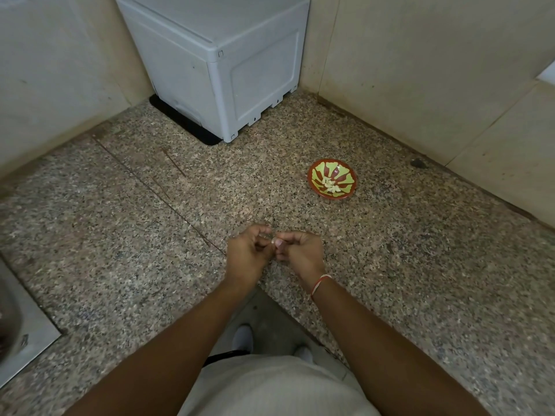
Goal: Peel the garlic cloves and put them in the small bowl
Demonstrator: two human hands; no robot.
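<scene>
Lighting: dim, even, warm indoor; soft shadows. Quality: wide-angle bending at edges; mild softness throughout; no glare.

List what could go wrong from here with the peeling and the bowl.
1. The garlic clove is tiny and pinched between the left hand and right hand; it could slip onto the speckled counter, where it would be hard to spot.
2. The small bowl sits apart, so a tossed clove may miss.
</scene>
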